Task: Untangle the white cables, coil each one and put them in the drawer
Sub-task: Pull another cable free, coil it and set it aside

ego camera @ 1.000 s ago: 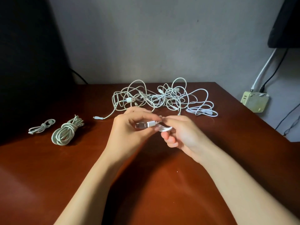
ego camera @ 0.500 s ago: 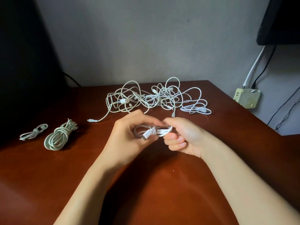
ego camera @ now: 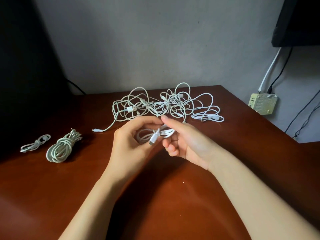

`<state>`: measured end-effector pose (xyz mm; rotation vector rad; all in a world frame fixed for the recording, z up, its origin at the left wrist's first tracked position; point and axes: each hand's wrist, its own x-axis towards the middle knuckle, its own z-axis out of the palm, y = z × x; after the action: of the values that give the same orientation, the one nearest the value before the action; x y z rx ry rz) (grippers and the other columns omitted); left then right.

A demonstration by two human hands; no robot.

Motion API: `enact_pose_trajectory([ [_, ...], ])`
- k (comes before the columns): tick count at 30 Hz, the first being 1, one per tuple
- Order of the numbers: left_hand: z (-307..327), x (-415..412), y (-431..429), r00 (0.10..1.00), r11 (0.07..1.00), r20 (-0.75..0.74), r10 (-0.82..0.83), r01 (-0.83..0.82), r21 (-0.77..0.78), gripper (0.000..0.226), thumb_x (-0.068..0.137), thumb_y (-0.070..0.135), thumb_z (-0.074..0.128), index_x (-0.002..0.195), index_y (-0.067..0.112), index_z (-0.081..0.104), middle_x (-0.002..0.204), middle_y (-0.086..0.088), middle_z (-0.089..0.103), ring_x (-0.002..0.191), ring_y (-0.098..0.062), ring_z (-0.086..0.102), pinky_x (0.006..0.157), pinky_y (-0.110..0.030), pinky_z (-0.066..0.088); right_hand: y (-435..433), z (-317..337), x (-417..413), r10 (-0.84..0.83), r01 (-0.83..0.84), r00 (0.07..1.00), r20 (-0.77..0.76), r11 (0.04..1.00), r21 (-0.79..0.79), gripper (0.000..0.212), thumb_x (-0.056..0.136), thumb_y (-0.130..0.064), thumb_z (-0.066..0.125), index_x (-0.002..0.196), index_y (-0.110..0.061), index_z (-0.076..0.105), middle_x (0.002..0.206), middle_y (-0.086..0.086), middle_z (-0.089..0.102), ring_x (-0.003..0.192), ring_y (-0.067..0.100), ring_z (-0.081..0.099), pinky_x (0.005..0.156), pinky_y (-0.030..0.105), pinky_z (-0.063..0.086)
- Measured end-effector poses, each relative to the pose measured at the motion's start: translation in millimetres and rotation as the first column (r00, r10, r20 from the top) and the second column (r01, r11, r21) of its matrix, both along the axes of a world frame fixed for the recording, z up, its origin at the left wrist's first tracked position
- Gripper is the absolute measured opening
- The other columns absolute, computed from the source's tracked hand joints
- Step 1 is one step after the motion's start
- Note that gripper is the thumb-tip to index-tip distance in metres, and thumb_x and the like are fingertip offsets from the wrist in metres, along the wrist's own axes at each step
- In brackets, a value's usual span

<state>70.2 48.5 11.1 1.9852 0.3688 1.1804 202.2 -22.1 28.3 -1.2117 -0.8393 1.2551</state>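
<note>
Holding one cable point(ego camera: 156, 135): left hand point(ego camera: 128, 146), right hand point(ego camera: 189, 144); two coils point(ego camera: 59, 149) point(ego camera: 35, 143) aside.

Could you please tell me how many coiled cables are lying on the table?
2: a small coil near the left edge and a thicker coil just right of it. The tangle behind may hide more.

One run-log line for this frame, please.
left hand, right hand: grip held cable above table | finished: thin coil, thick coil, left | pending: tangle, rear | drawer: unseen

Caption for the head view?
Left hand and right hand hold a coiled cable; thick coil, thin coil at left, tangle behind.
</note>
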Motion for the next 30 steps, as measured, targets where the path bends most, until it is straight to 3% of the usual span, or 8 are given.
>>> enact_pose_trajectory([
  [7,-3.2,-1.5,3.8,0.997,0.997,0.032,0.07,-0.07,-0.021,0.038,0.063,0.016,0.076,0.094,0.027,0.058,0.086,0.006,0.07,0.08,-0.013,0.069,0.072,-0.02,0.054,-2.7,-2.3,-0.3,0.008,-0.02,0.974,0.225,0.999,0.051,0.009,0.081,-0.016,0.073,0.085,-0.013,0.065,0.066,0.001,0.058,0.051,0.004,0.048,0.049,0.015,0.04],
  [12,-5.0,0.3,5.5,0.98,0.97,-0.067,0.188,-0.174,0.173,0.046,0.056,0.002,0.071,0.089,0.032,0.058,0.091,0.017,0.066,0.077,-0.002,0.065,0.069,-0.012,0.05,-2.6,-2.8,-2.3,0.025,-0.027,0.953,0.301,1.0,0.002,0.007,0.084,-0.006,0.068,0.083,-0.011,0.065,0.062,-0.001,0.065,0.052,0.006,0.056,0.052,0.015,0.048],
  [14,-6.7,0.8,7.4,0.984,0.976,-0.081,0.162,-0.147,0.162,0.049,0.059,-0.007,0.077,0.084,0.031,0.06,0.09,0.016,0.067,0.078,-0.001,0.065,0.071,-0.01,0.048,-3.0,-1.9,-0.7,0.034,-0.033,0.954,0.299,0.999,-0.007,0.007,0.086,-0.003,0.065,0.083,-0.009,0.064,0.062,0.0,0.065,0.052,0.006,0.057,0.053,0.015,0.049],
  [19,-2.3,-1.1,6.0,0.995,0.989,-0.081,-0.051,0.039,-0.146,0.049,0.065,-0.018,0.07,0.095,0.021,0.066,0.087,0.004,0.072,0.081,-0.003,0.067,0.072,-0.011,0.049,-3.7,-0.7,2.2,0.008,-0.005,0.951,0.31,1.0,-0.009,0.006,0.087,-0.004,0.065,0.081,-0.007,0.065,0.06,0.0,0.064,0.052,0.005,0.056,0.052,0.014,0.047],
  [22,-1.5,0.2,7.4,0.984,0.892,0.07,-0.163,0.178,-0.415,0.051,0.063,-0.005,0.058,0.109,0.017,0.062,0.095,0.0,0.068,0.084,-0.01,0.064,0.067,-0.02,0.051,-2.8,0.0,2.6,-0.017,0.017,0.951,0.308,1.0,0.002,0.008,0.086,-0.005,0.065,0.08,-0.009,0.066,0.059,-0.001,0.062,0.052,0.004,0.054,0.052,0.013,0.046],
  [24,-3.3,3.0,6.6,0.985,0.827,0.105,-0.134,0.17,-0.536,0.053,0.066,0.004,0.066,0.116,0.019,0.059,0.108,0.0,0.064,0.089,-0.01,0.064,0.071,-0.022,0.053,-2.9,1.3,2.4,-0.012,0.01,0.954,0.298,1.0,0.01,0.01,0.086,-0.004,0.065,0.077,-0.01,0.066,0.059,0.0,0.061,0.052,0.005,0.053,0.052,0.013,0.046],
  [26,-5.2,4.8,5.3,0.99,0.784,-0.009,-0.141,0.107,-0.611,0.043,0.076,0.023,0.074,0.117,0.02,0.06,0.108,-0.003,0.064,0.084,-0.011,0.065,0.069,-0.021,0.053,-2.5,0.7,2.5,-0.003,-0.001,0.957,0.291,1.0,0.015,0.011,0.087,-0.002,0.063,0.078,-0.008,0.065,0.061,0.002,0.061,0.053,0.006,0.053,0.052,0.014,0.046],
  [30,-6.6,4.3,4.7,0.94,0.806,-0.225,-0.258,0.081,-0.586,0.035,0.095,0.038,0.046,0.085,0.01,0.065,0.07,-0.007,0.063,0.058,-0.012,0.057,0.055,-0.021,0.047,-0.4,-2.3,4.6,-0.008,0.007,0.941,0.337,1.0,0.005,0.004,0.086,-0.003,0.065,0.09,-0.001,0.065,0.063,0.003,0.062,0.055,0.007,0.054,0.052,0.015,0.045],
])
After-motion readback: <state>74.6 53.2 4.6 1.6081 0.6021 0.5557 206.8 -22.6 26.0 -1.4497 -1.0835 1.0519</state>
